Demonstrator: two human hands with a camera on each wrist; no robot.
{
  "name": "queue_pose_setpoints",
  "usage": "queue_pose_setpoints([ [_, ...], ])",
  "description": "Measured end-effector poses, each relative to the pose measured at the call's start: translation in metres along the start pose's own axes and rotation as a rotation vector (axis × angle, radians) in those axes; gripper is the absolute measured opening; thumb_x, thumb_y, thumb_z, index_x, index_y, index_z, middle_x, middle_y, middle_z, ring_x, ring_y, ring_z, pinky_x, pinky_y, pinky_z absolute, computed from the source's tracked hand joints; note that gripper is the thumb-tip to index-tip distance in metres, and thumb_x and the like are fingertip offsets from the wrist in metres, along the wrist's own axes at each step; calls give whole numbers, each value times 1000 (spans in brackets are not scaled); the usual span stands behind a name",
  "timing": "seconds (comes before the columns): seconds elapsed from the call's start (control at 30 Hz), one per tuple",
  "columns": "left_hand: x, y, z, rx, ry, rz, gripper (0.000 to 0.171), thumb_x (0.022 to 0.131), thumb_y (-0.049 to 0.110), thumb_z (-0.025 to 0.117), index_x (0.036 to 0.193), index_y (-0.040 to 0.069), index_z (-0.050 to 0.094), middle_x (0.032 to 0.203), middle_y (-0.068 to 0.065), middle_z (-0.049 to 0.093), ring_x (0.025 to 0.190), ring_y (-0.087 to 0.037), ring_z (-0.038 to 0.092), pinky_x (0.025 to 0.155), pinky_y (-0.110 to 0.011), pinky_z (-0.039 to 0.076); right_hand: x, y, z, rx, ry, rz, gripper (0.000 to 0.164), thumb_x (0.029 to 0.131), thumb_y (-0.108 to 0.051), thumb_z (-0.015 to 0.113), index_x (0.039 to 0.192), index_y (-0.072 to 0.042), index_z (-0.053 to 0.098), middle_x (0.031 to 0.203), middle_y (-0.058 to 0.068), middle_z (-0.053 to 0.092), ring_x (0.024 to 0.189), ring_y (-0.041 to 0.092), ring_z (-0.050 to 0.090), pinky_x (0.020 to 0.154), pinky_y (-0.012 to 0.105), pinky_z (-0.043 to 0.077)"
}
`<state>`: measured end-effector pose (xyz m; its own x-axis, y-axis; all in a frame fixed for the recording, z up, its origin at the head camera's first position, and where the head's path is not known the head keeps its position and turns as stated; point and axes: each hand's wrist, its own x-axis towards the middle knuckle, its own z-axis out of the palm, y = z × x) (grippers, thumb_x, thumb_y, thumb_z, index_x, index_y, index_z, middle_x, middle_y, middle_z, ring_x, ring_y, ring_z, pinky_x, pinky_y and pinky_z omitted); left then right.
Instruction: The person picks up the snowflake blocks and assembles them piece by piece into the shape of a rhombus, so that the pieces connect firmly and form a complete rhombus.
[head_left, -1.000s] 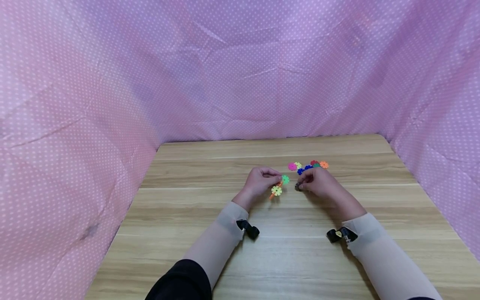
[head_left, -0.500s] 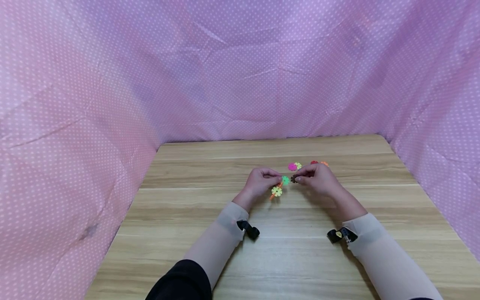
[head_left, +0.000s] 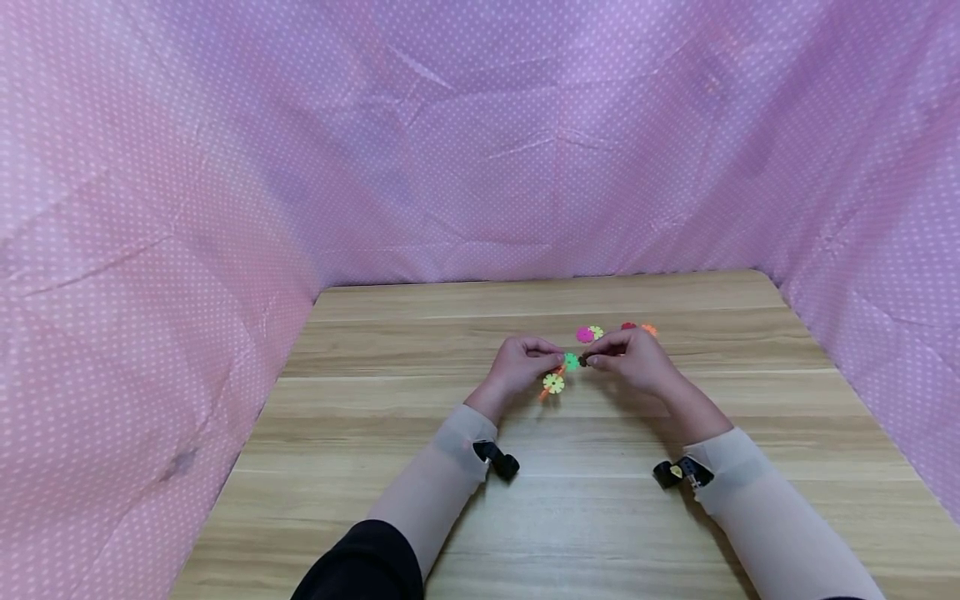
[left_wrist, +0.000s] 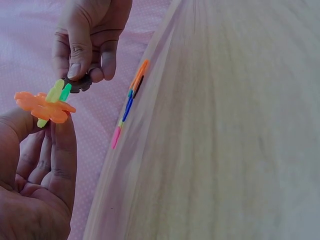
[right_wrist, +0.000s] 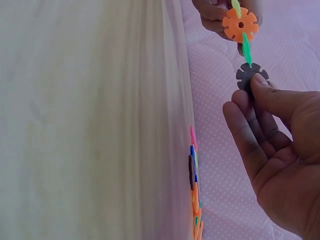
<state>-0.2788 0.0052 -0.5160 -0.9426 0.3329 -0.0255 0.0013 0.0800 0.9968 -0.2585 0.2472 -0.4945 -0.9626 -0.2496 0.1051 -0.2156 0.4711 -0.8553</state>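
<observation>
My left hand (head_left: 517, 365) pinches a small chain of notched plastic snowflake discs. In it are an orange disc (right_wrist: 231, 28), a yellow disc (head_left: 548, 382) and a green disc (head_left: 572, 362), slotted together at angles. Between thumb and fingertips, my right hand (head_left: 636, 360) holds a dark brown snowflake disc (right_wrist: 244, 77). Its notched rim meets the green disc's edge in the right wrist view; whether the slots are engaged I cannot tell. Both hands are above the table, close together.
Loose discs lie behind the hands on the wooden table (head_left: 450, 325): pink (head_left: 584, 335), yellow (head_left: 596, 332), red (head_left: 628, 326) and orange (head_left: 650, 330). Blue ones (left_wrist: 127, 107) show in the left wrist view. A pink dotted curtain (head_left: 480, 167) surrounds the table.
The right hand has brought the dark brown disc up and left to the green disc, and the disc has turned more edge-on. The left hand and its chain have stayed nearly still.
</observation>
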Motion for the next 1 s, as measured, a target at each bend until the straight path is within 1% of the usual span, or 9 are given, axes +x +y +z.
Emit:
queue_pose_setpoints([
  [0.13,-1,1,0,11,-6,-4,11,92,11,82,101,5,82,91,-5,80,81,-11,74,73,-24,60,-1,-4,3,-14,5,0,9,93,-6,81,100,-10,83,99,6,77,91,24,70,74,29,60],
  [0.27,-1,2,-1,18,-14,-10,12,92,11,83,101,5,82,91,-5,80,81,-11,74,74,-25,60,-1,-7,6,-44,52,-23,9,91,-4,82,97,-11,83,94,5,76,88,23,69,71,28,59],
  [0.4,-2,4,0,-37,-24,-26,13,90,7,84,101,1,81,91,-8,79,78,-11,73,73,-27,61,-3,-10,10,-75,115,-49,11,89,-2,83,90,-13,83,90,2,76,85,21,69,67,27,58],
  [0.53,-3,5,1,-97,-30,-51,14,89,3,83,102,-3,80,90,-11,79,75,-12,73,72,-28,62,-4,-13,15,-111,150,-93,14,86,0,85,84,-14,82,86,1,76,79,19,68,64,26,55],
  [0.63,-3,5,1,-117,-39,-70,14,89,0,82,101,-5,79,88,-12,79,73,-12,73,70,-28,62,-4,-13,17,-131,150,-107,17,85,1,87,83,-15,82,85,-1,76,78,18,67,62,27,56],
  [0.73,-3,5,1,-125,-46,-76,13,89,0,82,101,-5,78,88,-11,78,74,-13,73,71,-28,63,-3,-12,18,-125,150,-96,18,84,1,87,82,-15,81,85,-1,75,77,18,67,62,26,56],
  [0.87,-2,4,-1,-135,-45,-76,12,90,1,82,100,-4,79,88,-12,78,75,-14,74,72,-30,63,-3,-13,17,-102,140,-76,13,86,0,86,88,-12,82,90,3,76,80,19,68,64,26,57],
  [1.0,0,4,-2,-137,-39,-74,11,91,2,81,101,-3,79,87,-13,78,74,-14,74,72,-29,63,-3,-14,15,-92,105,-49,11,89,-2,84,96,-11,82,95,5,76,83,20,68,68,27,58],
])
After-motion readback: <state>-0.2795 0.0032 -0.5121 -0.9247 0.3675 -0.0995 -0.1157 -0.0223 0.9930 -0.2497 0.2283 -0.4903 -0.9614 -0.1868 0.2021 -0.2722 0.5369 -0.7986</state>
